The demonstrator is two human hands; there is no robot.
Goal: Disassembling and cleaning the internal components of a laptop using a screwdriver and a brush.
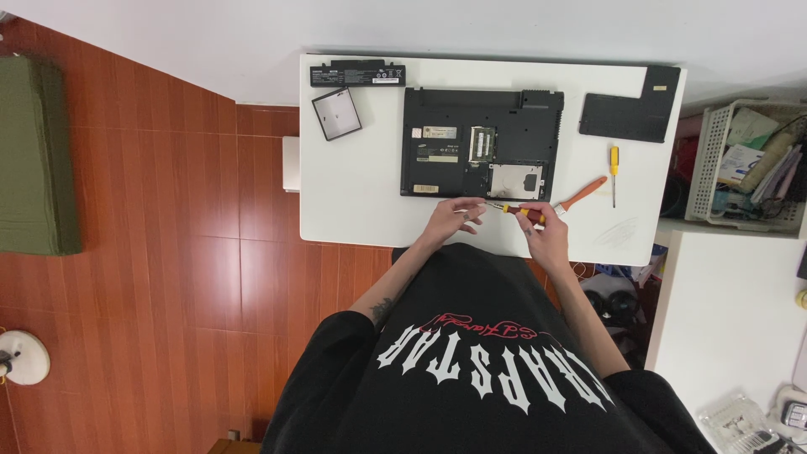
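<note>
Both hands, left [458,217] pinching, right [538,225] grasping a red-yellow screwdriver [514,210], beside the opened laptop [479,143]; basket [708,160] holds papers.

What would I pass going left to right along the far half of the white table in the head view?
Black battery bar and, just below it, a square cover plate → opened black laptop → black L-shaped cover panel, with a yellow-handled screwdriver below it.

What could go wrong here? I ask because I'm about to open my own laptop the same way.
The right hand holds a small screwdriver whose tip meets the left hand at the table edge; a tiny screw could drop to the floor. The open laptop shows bare memory and drive bays, which a slip could scratch.
</note>
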